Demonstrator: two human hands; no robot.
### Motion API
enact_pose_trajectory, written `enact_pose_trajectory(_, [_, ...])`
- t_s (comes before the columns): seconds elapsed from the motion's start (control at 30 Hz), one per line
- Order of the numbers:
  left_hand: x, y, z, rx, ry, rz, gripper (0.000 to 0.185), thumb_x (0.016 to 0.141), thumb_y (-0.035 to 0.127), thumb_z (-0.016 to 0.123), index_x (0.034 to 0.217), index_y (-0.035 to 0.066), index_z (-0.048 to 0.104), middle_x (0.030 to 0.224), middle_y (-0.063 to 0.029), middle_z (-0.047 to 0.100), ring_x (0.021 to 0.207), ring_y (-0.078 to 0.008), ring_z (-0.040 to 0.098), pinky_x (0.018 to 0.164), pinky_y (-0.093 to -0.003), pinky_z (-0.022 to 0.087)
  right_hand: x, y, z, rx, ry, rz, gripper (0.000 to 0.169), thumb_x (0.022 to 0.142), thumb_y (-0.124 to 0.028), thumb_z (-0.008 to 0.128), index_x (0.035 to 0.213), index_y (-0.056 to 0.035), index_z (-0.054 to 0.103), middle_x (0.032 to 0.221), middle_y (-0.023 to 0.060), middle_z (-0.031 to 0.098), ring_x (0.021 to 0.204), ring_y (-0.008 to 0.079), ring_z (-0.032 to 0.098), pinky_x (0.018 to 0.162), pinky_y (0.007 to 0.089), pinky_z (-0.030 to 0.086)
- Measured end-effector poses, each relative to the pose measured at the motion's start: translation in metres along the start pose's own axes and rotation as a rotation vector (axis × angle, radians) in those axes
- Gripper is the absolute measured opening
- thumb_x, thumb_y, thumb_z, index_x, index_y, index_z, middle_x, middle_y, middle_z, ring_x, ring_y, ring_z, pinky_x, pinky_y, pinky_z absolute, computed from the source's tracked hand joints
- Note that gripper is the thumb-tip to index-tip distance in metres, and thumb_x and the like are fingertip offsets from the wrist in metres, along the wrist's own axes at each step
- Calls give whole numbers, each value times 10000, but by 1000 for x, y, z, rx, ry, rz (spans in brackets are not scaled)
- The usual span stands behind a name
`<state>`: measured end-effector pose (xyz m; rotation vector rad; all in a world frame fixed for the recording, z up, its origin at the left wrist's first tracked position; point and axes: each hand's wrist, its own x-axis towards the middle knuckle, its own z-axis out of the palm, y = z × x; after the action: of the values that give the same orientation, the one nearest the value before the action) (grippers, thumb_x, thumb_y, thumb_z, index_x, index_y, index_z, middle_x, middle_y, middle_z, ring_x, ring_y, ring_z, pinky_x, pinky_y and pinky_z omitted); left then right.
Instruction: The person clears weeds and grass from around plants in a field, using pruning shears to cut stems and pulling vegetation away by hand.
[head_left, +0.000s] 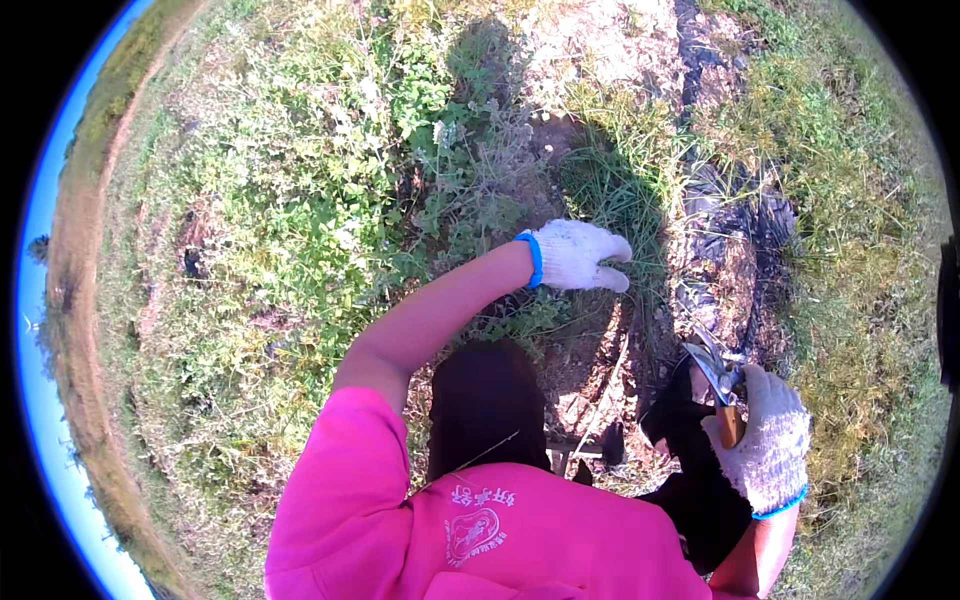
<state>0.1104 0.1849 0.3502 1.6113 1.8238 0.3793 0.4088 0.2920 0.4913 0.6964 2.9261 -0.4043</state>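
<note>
My left hand (576, 255), in a white knit glove with a blue cuff, reaches across the middle of the view. Its thumb and fingers are apart beside green grass blades (619, 180), with nothing visible between them. At the lower right, my right hand (769, 442), gloved likewise, grips a pair of pruning shears (721, 379). The shears have an orange-brown handle and metal blades that point up and left, parted. My left forearm is bare below a pink sleeve.
Leafy weeds (337, 202) cover the ground to the left. Torn dark plastic sheeting (709, 217) runs along the soil on the right, with dry litter about it. A thin pale stem (611, 382) lies between my hands. A dirt track curves at the far left.
</note>
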Motion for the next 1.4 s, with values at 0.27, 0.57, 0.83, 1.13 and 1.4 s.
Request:
enact_pose_trajectory(0.27, [-24,113,1,-349,-92,180,821,814,477,724,1390,-7,393,1402,-210,423,1242,-286,483,995,-415,459,8,-9,2,419,224,101,468,785,-365,754,1048,-30,560,810,169,631,737,349,646,653,427,511])
enact_pose_trajectory(0.57, [-18,183,21,-589,229,410,672,743,259,789,1283,5,481,1043,-163,614,994,-223,600,800,-347,518,19,-20,11,979,313,220,312,835,-284,727,1038,-67,632,898,5,651,818,120,615,753,283,502])
enact_pose_trajectory(0.83, [0,184,29,-542,462,69,815,809,311,691,1417,18,234,1057,-124,618,910,-219,623,770,-339,526,64,-13,4,1143,-100,371,391,801,-422,756,956,-89,620,800,-7,586,758,102,567,691,273,477])
enact_pose_trajectory(1.13, [13,98,9,-1289,489,-485,224,889,157,667,1046,35,563,764,-12,559,646,-95,573,648,-290,548,124,122,47,791,-218,92,228,905,-217,655,1005,-19,604,856,32,623,784,79,558,701,249,482])
enact_pose_trajectory(1.4, [71,33,-28,-1069,617,-710,191,919,162,612,1037,16,577,693,13,478,611,-94,474,696,-365,593,-39,234,172,398,-682,811,275,959,-269,544,993,-11,633,950,127,666,901,187,634,789,301,513])
